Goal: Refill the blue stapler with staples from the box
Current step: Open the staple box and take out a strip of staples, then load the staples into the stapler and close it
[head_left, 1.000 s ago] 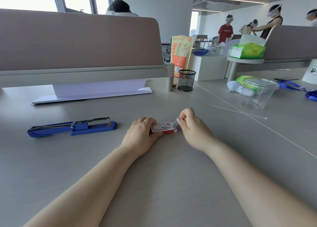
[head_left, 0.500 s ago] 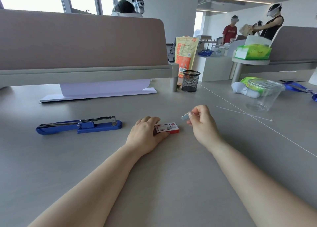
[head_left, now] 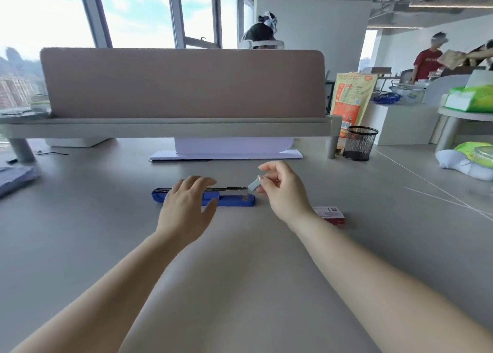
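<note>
Stapler: a blue stapler lies flat on the grey tabletop, long side running left to right, its metal staple channel showing along the top.
Left hand: the person's left hand is over the middle of the stapler, fingers spread and loosely apart, covering part of it; whether the palm touches the stapler cannot be told.
Right hand: the right hand is raised just beside the stapler's right end, thumb and forefinger pinched together on a strip of staples.
Staples: the small grey strip tilts down to the left, its lower end close above the right end of the metal channel.
Box: a small red and white staple box lies on the tabletop to the right of the stapler, partly hidden behind the right wrist.
Behind: a long padded divider crosses the far edge of the tabletop, with a black mesh pen cup standing at its right end.
Background: people stand at other desks further back in the room.
</note>
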The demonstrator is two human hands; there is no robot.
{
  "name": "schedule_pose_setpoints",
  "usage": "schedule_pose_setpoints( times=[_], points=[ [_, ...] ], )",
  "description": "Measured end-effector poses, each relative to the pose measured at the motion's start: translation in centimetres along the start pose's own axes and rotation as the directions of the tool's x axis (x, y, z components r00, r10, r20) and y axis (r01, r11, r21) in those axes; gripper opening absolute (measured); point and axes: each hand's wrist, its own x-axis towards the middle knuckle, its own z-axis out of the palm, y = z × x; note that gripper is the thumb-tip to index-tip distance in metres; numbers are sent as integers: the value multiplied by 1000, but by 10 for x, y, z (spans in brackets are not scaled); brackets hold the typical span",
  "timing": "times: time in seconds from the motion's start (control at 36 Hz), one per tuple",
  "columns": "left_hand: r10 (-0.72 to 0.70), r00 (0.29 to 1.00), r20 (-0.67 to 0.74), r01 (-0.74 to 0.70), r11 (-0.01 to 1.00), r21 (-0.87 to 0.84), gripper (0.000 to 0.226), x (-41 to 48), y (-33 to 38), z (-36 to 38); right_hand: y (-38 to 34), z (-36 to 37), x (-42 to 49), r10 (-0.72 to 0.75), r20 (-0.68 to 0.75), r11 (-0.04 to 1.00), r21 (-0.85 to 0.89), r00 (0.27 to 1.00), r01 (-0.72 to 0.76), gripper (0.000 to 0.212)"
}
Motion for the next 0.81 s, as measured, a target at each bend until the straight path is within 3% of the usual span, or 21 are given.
schedule_pose_setpoints(
  times=[0.19,0.5,0.67,0.81],
  points=[
    [-7,1000,1,7,995,96,40,9,-30,9,21,39,15,94,-127,992,90,987,-83,16],
    [-18,981,192,-7,991,133,57,13,-42,31,38,44,19,117,-118,981,168,986,-96,14],
    [-8,987,161,-8,995,100,51,13,-40,27,37,41,17,78,-143,987,149,987,-57,21],
    [-15,991,131,6,997,72,47,14,-40,27,36,40,15,75,-162,986,162,984,-48,9]
  ],
)
